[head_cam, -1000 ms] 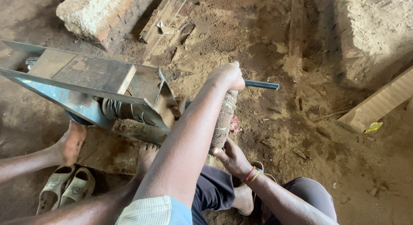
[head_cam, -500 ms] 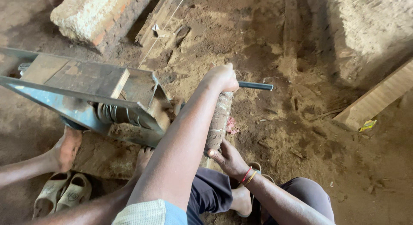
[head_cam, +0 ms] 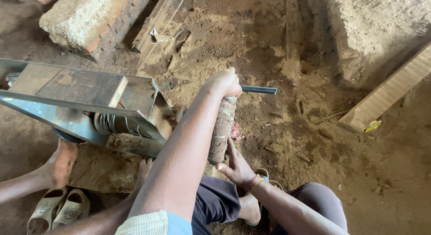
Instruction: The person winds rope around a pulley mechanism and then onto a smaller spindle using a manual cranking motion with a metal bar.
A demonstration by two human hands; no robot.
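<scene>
Left hand (head_cam: pixel 226 82) fisted on dark metal rod (head_cam: pixel 259 89) atop upright mud-caked cylinder (head_cam: pixel 221 129) on dirt floor (head_cam: pixel 278 127); right hand (head_cam: pixel 236 165), fingers spread, braces base—best kept vertical.

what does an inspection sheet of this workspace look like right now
surface: bare dirt floor, loose soil and scraps all over
job's things: mud-caked cylinder standing nearly upright, dark metal rod sticking out at its top; grey metal frame with a coiled spring underneath, beside it
clutter: yellow wrapper, pale sandals, wood scraps
grippers: left hand fisted at the cylinder's top, by the rod; right hand open, pressed against the cylinder's base
cables: thin string running across the soil
surroundings: brick block, wooden plank, another person's hand on a stone under the frame
</scene>
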